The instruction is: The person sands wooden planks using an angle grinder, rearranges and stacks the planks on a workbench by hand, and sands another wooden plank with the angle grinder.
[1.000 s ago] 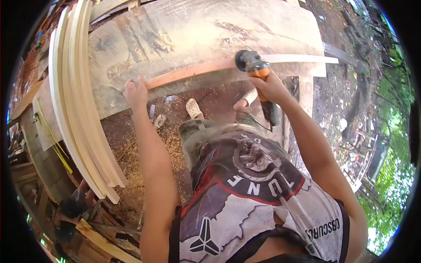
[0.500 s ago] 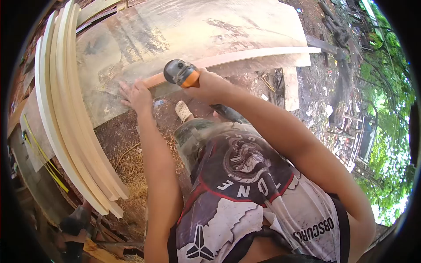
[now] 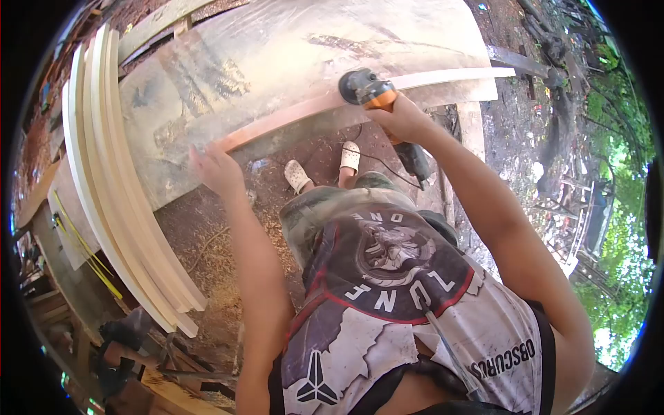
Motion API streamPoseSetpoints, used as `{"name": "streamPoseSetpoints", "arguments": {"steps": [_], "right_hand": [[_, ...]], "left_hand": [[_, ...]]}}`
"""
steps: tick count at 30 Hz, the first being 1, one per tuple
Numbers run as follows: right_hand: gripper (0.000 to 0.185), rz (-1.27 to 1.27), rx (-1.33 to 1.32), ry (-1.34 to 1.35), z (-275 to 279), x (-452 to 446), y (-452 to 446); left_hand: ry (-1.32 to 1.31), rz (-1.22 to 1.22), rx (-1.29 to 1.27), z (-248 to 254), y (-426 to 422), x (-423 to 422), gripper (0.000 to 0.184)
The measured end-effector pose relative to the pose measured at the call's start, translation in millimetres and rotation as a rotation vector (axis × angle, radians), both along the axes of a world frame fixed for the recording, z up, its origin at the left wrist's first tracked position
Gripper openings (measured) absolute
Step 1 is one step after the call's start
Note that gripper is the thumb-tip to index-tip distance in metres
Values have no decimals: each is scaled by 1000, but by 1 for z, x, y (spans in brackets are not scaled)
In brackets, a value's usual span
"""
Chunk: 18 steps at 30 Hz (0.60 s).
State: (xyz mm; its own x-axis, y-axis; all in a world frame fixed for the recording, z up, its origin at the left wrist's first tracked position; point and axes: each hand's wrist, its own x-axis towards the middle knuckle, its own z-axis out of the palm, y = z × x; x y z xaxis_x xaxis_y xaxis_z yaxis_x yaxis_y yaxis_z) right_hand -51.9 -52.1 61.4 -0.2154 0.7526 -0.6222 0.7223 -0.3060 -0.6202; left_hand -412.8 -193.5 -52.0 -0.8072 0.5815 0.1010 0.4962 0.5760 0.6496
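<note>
My right hand (image 3: 408, 119) is wrapped around an orange and black angle grinder (image 3: 373, 93). Its round head sits on a long, narrow wooden strip (image 3: 290, 117) lying along the near edge of a dusty work board (image 3: 228, 97). The strip looks reddish left of the grinder and pale white to the right. At the strip's left end is my left hand (image 3: 220, 169), with fingers stretched out and slightly apart against or beside the end. Haze blurs the exact contact there.
Several long pale wooden strips (image 3: 117, 173) lie stacked at the left, beside a yellow tape measure (image 3: 90, 252). A dark cord (image 3: 391, 166) hangs below the grinder. Sawdust (image 3: 214, 277) covers the ground. Another person (image 3: 124, 356) is partly visible at the lower left.
My right hand has moved the grinder right along the strip, away from my left hand. My left hand stays near the strip's left end. The second shoe now shows fully.
</note>
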Motion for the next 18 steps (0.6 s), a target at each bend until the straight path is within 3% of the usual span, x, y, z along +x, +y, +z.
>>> {"name": "streamPoseSetpoints", "arguments": {"steps": [2, 6, 8, 10, 11, 12, 14, 15, 16, 18], "right_hand": [[38, -39, 17, -1, 3, 30, 11], [34, -73, -33, 0, -13, 87, 30], [33, -63, 11, 42, -24, 105, 34], [31, -38, 41, 83, -32, 119, 33], [30, -108, 5, 170, -33, 124, 29], [29, -174, -32, 256, -35, 124, 27], [29, -181, -49, 274, -39, 117, 18], [29, -225, -48, 274, -40, 113, 14], [30, -163, -133, 272, -36, 106, 11], [30, -39, -56, 263, -30, 78, -1]], "left_hand": [[104, -126, 23, 5, 3, 29, 47], [-102, -371, 26, 26, 20, 133, 38], [-338, -548, 95, 42, 36, 186, 25], [-697, -683, 17, 31, 48, 232, 37], [-875, -790, -256, 47, 64, 244, 49], [-993, -759, -299, 34, 72, 263, 59], [-1541, -535, -206, 49, 85, 293, 63], [-1531, -512, -193, 56, 90, 295, 63], [-1617, -499, -216, 61, 95, 296, 64], [-1704, -486, -237, 57, 95, 288, 65]]}}
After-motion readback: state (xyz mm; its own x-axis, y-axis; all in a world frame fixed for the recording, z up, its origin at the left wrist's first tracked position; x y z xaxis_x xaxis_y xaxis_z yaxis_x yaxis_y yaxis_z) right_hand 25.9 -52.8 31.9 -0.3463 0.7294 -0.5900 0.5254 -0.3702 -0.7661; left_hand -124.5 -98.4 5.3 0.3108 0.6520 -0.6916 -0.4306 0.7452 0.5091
